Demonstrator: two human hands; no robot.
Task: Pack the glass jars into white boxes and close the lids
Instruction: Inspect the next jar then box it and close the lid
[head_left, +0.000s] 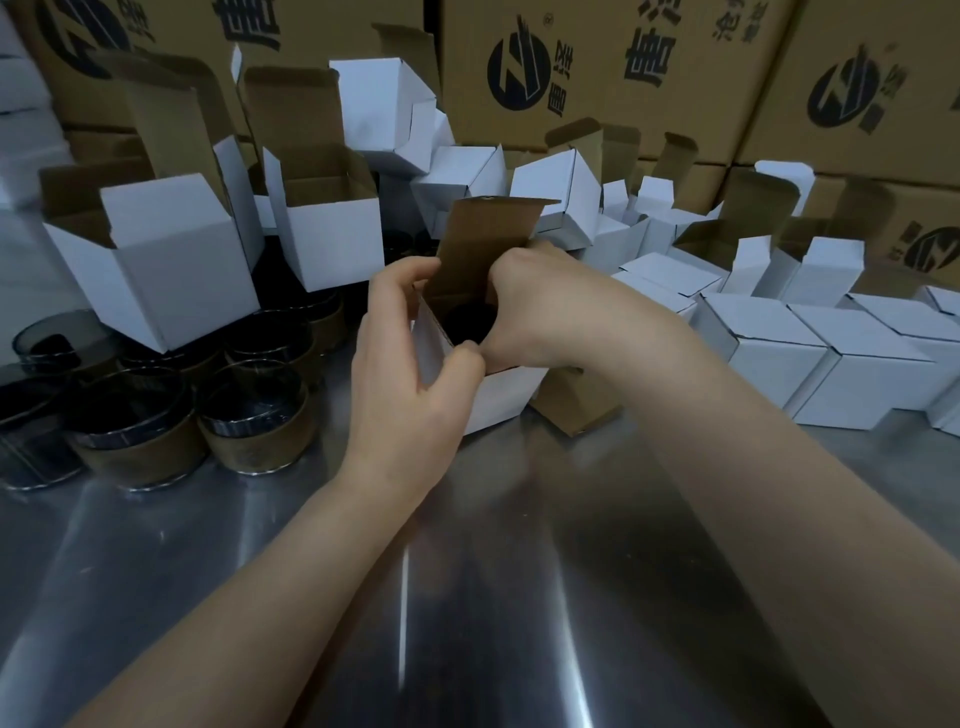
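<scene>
A white box (501, 397) stands tilted on the steel table at the centre, its brown lid flap (485, 244) upright. A dark glass jar (470, 319) sits inside it, only its rim showing. My left hand (405, 374) grips the box's left wall, thumb at the front rim. My right hand (540, 306) curls over the right rim, fingers pressing a side flap inward. Several dark glass jars (254, 421) with brown bands stand in a cluster to the left.
Open white boxes (156, 260) sit on and behind the jars at the left. Closed white boxes (857, 374) line the right side. Big brown cartons (597, 73) form a wall at the back. Bare steel table (467, 597) lies in front of me.
</scene>
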